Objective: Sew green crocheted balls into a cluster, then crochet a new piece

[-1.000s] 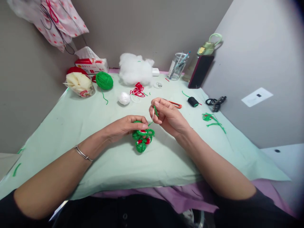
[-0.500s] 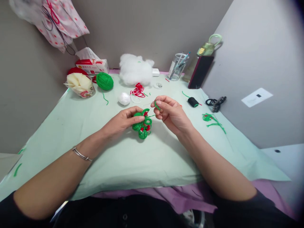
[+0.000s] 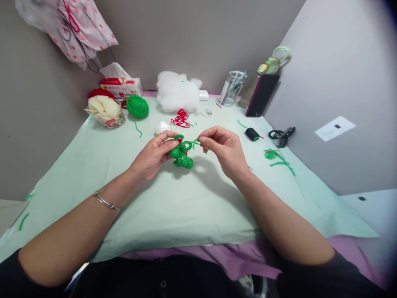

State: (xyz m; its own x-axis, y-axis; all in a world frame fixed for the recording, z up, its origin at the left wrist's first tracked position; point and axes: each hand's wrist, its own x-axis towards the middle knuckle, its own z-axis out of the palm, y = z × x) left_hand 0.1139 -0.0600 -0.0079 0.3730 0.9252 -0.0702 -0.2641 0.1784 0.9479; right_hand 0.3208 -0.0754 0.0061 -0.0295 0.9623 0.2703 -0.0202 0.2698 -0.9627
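We hold the small green crochet piece (image 3: 180, 152) lifted just above the tabletop (image 3: 173, 207), pinched at its left side by the closed fingers of our left hand (image 3: 151, 155), which keeps its loops turned up where we can see them. Our right hand (image 3: 223, 148) is closed in a fine pinch on the green strand (image 3: 194, 142) that runs out of the piece; whether a needle sits in that pinch is too small to tell. The strand looks taut between the two hands, likely so the stitch stays under control. Supplies lie well apart at the far edge, out of the way: a green yarn ball (image 3: 137, 106), white stuffing (image 3: 177, 91), red thread (image 3: 180, 118) and a black spool (image 3: 252, 133).
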